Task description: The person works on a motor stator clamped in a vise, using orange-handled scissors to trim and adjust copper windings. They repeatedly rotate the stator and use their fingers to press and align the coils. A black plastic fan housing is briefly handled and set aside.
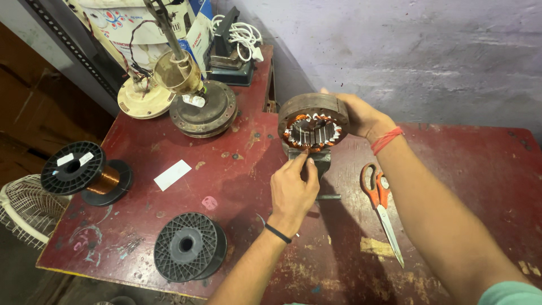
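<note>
A round motor stator (312,124) with copper windings and white slot paper stands upright on a small metal stand (319,161) on the red table (237,169). My right hand (361,116) grips the stator's far rim from behind. My left hand (292,189) reaches up to the stator's lower front, fingertips pinched at the windings; whether they hold a wire I cannot tell.
Orange-handled scissors (379,203) lie right of my left arm. Two black spools sit at left, one with copper wire (84,172), one nearer (189,247). A fan motor housing (203,110), a white paper slip (173,174) and a wire fan guard (22,209) are also around.
</note>
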